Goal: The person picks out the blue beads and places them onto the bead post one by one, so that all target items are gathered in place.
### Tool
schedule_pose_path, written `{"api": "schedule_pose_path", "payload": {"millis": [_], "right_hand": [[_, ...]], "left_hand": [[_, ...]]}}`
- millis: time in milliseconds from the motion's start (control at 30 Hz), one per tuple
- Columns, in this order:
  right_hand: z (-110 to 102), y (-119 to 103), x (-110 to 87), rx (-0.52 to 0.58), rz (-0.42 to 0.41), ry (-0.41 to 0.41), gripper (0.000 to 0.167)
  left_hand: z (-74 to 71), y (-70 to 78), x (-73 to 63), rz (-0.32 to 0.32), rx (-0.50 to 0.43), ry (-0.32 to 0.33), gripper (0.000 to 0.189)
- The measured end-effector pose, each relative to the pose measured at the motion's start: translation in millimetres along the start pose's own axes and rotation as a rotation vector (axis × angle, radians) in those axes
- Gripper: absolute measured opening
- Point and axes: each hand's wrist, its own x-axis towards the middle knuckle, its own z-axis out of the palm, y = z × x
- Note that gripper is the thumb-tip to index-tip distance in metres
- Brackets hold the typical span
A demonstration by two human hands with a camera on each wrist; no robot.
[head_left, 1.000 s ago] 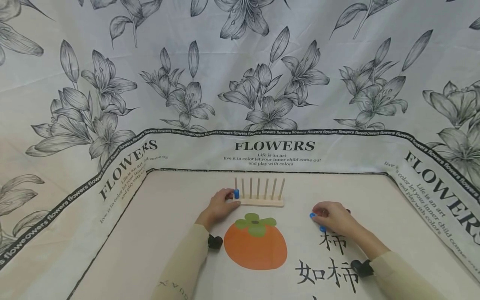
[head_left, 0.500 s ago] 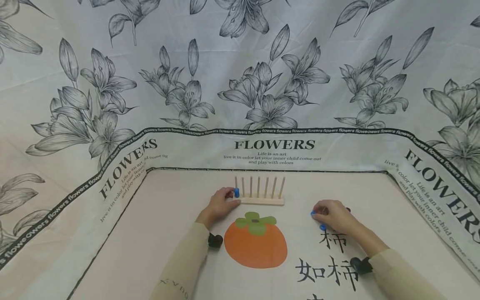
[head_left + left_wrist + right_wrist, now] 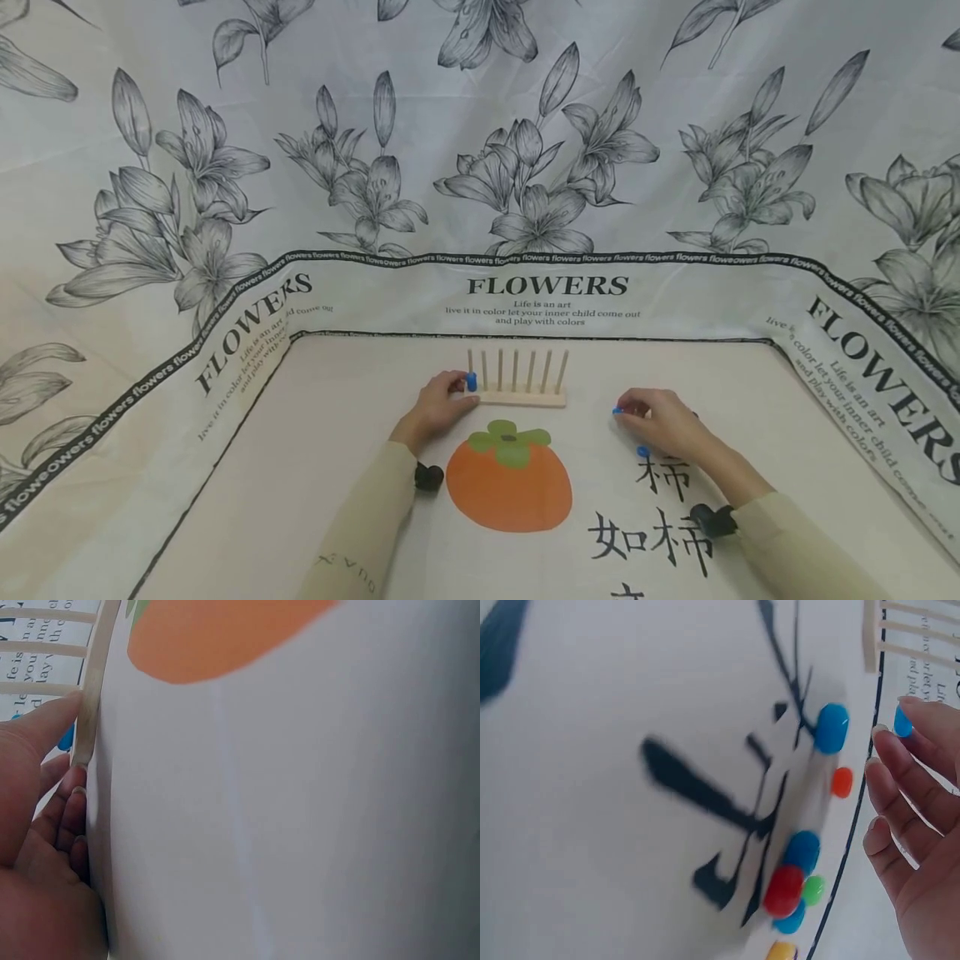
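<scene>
Seven-peg wooden rack (image 3: pixel 521 397), one blue bead (image 3: pixel 471 382) on its leftmost peg, is gripped at that end by the left hand (image 3: pixel 437 408); the right hand (image 3: pixel 663 425), to the rack's right, pinches another blue bead (image 3: pixel 617 410).

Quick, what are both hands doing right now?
Left hand: steadies the wooden peg rack.
Right hand: pinches a blue bead.

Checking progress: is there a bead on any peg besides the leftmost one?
No: only the leftmost peg carries a blue bead; the other pegs of the wooden rack stand bare.
</scene>
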Motion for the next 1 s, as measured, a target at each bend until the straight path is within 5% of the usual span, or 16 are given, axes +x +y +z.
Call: {"api": "schedule_pose_path", "payload": {"millis": [1000], "right_hand": [[13.6,-81.6,28.5,0.173,-0.29,0.138,0.01]], "left_hand": [[3.5,-7.0,7.2,-0.008,-0.004,0.001,0.058]]}}
